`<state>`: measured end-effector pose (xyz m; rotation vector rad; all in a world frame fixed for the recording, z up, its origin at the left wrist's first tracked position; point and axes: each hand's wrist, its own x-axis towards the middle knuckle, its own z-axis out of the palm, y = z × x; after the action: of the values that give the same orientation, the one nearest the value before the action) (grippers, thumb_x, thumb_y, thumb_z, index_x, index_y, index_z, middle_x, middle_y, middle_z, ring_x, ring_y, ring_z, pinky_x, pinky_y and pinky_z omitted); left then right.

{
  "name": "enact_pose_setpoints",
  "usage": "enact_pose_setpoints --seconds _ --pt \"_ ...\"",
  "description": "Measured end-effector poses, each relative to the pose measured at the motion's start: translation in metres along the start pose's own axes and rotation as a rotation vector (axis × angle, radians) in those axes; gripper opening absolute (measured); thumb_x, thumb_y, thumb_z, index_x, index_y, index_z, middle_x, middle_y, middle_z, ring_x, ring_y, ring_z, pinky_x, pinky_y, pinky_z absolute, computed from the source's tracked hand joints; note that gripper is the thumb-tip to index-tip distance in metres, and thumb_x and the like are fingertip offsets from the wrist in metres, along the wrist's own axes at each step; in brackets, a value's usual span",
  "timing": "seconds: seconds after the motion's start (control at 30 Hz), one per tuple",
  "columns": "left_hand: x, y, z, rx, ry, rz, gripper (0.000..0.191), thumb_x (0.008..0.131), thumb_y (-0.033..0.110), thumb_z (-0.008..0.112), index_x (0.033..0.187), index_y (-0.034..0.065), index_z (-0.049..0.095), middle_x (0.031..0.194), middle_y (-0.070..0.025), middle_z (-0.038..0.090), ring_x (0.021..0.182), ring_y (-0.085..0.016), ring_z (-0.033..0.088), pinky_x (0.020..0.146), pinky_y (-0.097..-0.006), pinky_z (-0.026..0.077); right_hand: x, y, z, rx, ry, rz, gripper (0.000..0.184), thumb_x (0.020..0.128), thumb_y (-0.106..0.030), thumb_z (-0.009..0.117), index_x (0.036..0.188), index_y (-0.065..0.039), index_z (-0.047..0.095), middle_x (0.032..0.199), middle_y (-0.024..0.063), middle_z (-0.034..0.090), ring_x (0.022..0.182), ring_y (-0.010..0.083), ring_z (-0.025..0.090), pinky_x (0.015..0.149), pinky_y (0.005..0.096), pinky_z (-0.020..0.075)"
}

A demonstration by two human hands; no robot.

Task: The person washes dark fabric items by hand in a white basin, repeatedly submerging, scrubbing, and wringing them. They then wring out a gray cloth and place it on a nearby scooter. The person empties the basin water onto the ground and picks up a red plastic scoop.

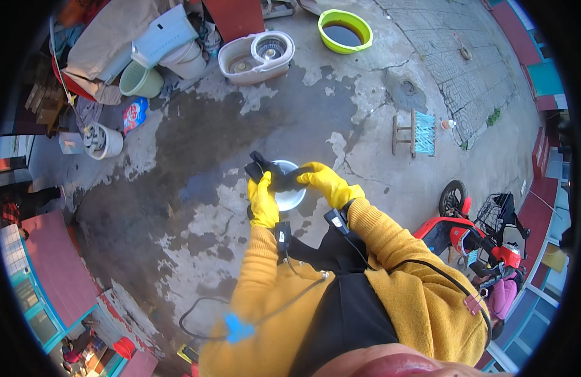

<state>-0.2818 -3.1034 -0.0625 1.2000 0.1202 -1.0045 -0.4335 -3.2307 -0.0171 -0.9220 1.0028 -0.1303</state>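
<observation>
A dark piece of cloth (285, 181) is stretched between my two hands, above a white basin (290, 200). Yellow rubber gloves cover both hands. My left hand (263, 200) grips the cloth at its bunched end, with folds sticking up past the thumb. At the other end, my right hand (321, 180) pinches the cloth between thumb and fingers. The cloth and my gloves hide part of the basin's inside. What kind of garment or cloth it is, I cannot tell.
Ahead stand a mop bucket with a spinner (257, 59) and a green basin of dark liquid (345, 33). A small woven stool (423, 133) is to the right, beyond a red scooter (460, 235). Buckets and a detergent bag (135, 114) line the left. The concrete is wet in patches.
</observation>
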Motion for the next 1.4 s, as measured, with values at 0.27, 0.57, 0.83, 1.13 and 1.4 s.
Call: enact_pose_setpoints --seconds 0.27,0.57,0.83,1.13,1.4 --pt "0.010 0.011 0.000 -0.063 -0.180 -0.094 0.034 0.105 0.025 0.059 0.129 0.0014 0.066 0.125 -0.0131 0.069 0.111 -0.024 0.068 0.093 -0.0359 0.058 -0.001 -0.050 -0.014 -0.229 -0.113 -0.159 0.032 0.090 -0.016 0.076 0.116 0.001 0.073 0.103 0.0110 0.075 0.091 0.0216 0.068 0.084 0.0329 0.0538" --pt "-0.006 0.069 0.034 0.023 -0.217 0.113 0.031 0.110 0.022 0.052 0.131 0.0020 0.062 0.129 -0.0163 0.068 0.114 -0.025 0.069 0.097 -0.0364 0.057 0.035 -0.012 -0.032 -0.430 -0.043 -0.298 0.046 0.087 -0.001 0.072 0.132 -0.006 0.068 0.125 0.0143 0.071 0.116 0.0255 0.065 0.100 0.0342 0.0521" --pt "-0.045 0.126 0.097 0.202 -0.585 0.103 0.035 0.111 0.021 0.048 0.134 -0.0021 0.060 0.116 -0.0210 0.073 0.103 -0.030 0.073 0.097 -0.0393 0.057 0.013 -0.044 -0.028 -0.351 -0.282 -0.535 0.081 0.085 -0.005 0.074 0.158 -0.017 0.042 0.158 0.0138 0.047 0.148 0.0281 0.040 0.121 0.0446 0.0330" --pt "-0.061 0.169 0.118 0.203 -0.651 0.280 0.031 0.110 0.018 0.051 0.130 -0.0022 0.064 0.122 -0.0192 0.072 0.111 -0.031 0.071 0.102 -0.0394 0.055 -0.021 -0.093 -0.002 -0.391 -0.203 -0.412 0.026 0.096 -0.014 0.069 0.119 -0.001 0.073 0.112 0.0105 0.075 0.103 0.0231 0.068 0.099 0.0352 0.0516" --pt "-0.035 0.185 0.098 0.429 -0.368 0.513 0.022 0.102 0.012 0.064 0.119 -0.0021 0.066 0.099 -0.0137 0.075 0.076 -0.023 0.072 0.075 -0.0381 0.061 -0.036 -0.120 -0.005 -0.509 -0.080 -0.560 0.020 0.095 -0.015 0.063 0.108 -0.002 0.072 0.099 0.0102 0.075 0.092 0.0222 0.068 0.087 0.0341 0.0534"
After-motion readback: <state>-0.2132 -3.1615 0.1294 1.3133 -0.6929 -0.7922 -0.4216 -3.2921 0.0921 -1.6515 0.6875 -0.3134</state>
